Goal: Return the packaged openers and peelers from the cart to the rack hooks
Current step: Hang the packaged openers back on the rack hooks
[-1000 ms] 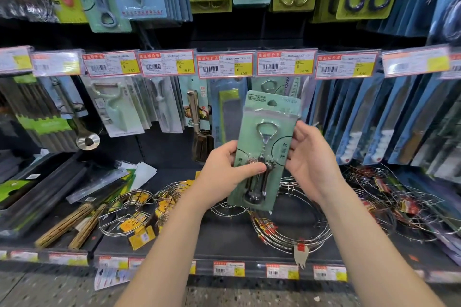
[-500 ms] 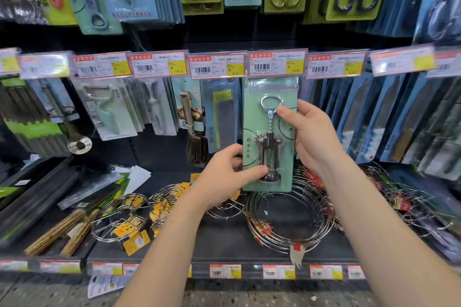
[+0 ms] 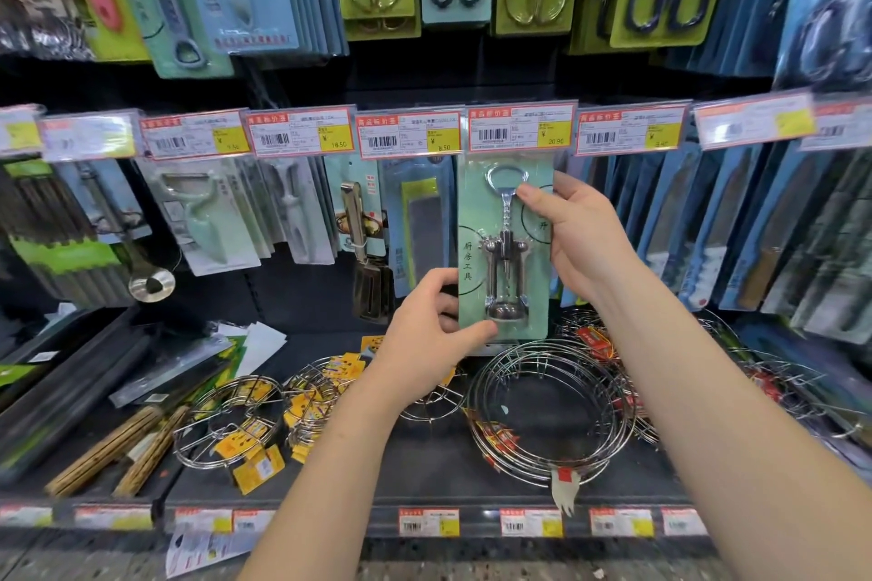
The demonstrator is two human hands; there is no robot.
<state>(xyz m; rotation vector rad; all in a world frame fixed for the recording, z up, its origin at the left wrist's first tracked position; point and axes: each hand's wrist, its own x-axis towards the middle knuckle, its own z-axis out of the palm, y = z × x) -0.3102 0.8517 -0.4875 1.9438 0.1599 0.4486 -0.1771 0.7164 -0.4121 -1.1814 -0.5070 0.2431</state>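
A packaged opener [image 3: 505, 259] is held up under a price tag [image 3: 519, 127], at the hanging step.
Its lower corner is pinched by the left hand [image 3: 424, 344] and its right edge gripped by the right hand [image 3: 580, 241]; its top is tucked behind the tag. The hook is hidden; the card's hole likely needs threading on, then release.

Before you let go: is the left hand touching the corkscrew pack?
Touching. Head view: left hand pinches the corkscrew pack at its lower left corner.
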